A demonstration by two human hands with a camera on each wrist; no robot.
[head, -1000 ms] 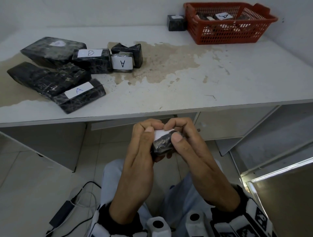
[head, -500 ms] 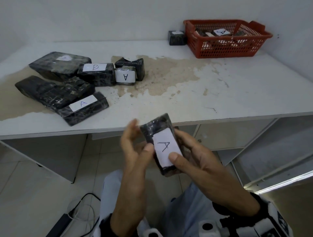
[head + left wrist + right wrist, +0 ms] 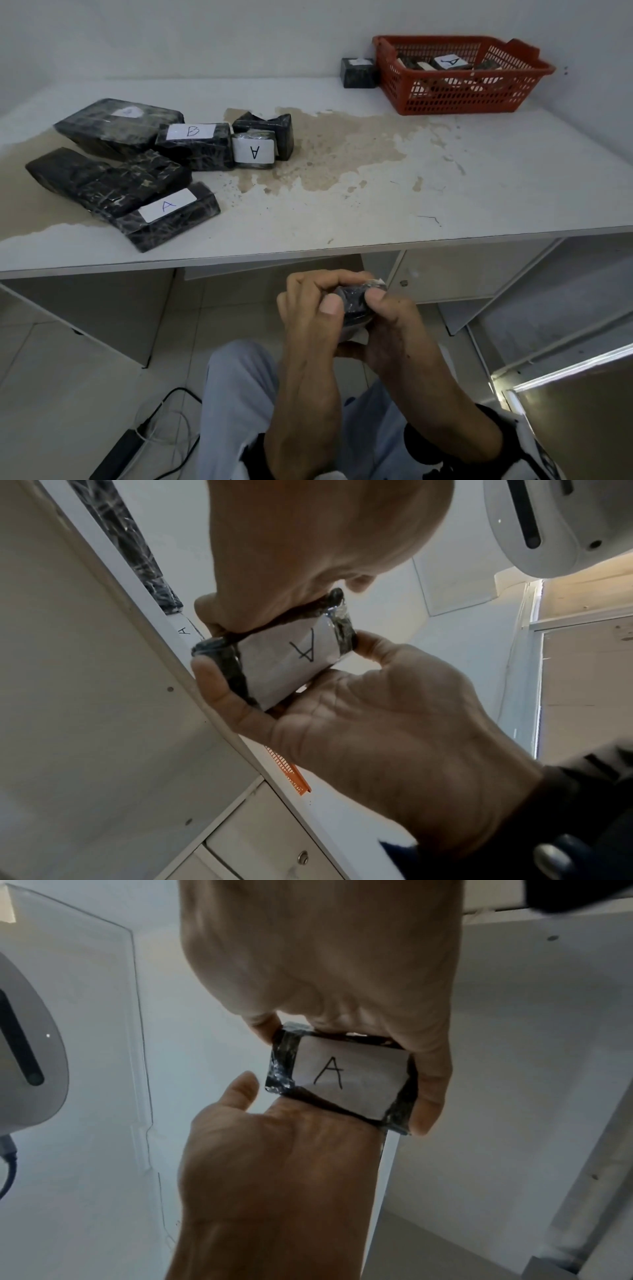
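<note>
Packet [image 3: 352,303], small and wrapped in black film, sits clamped between both hands just short of the table [image 3: 428,205] edge and lower than it. The left hand [image 3: 308,329] curls its fingers over the packet's far side and presses its thumb on the near face. The right hand [image 3: 397,329] takes the other end the same way, its thumb tip just beside the left thumb. From above the packet is mostly covered, with only a dark strip showing between the thumbs. Its white label [image 3: 346,1080], marked A, lies on the face turned away from the head view and shows in both wrist views, with fingertips pinching the short ends. Beyond the grip to its left lie larger wrapped packets [image 3: 120,178]. Far beyond it to the right stands a red basket [image 3: 462,99].
</note>
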